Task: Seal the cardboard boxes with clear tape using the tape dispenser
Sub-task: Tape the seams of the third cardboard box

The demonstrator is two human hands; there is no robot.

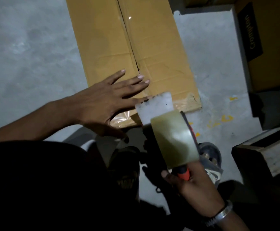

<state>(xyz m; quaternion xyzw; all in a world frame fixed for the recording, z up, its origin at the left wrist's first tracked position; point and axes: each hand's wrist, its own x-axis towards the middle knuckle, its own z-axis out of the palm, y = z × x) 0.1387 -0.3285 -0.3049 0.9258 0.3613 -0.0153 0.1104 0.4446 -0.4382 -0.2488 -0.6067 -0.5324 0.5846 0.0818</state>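
One long cardboard box lies on the concrete floor, its centre seam only partly taped and gaping near the close end. The left hand presses flat, fingers straight, beside that seam. The right hand grips the orange handle of the tape dispenser, hovering at the box's near edge. Next, probably: stick the tape end down, then pull along the seam.

Tan box (orange dispenser handle)

Dimly lit grey concrete floor with yellow paint flecks; a dark-labelled carton stands at the right edge.
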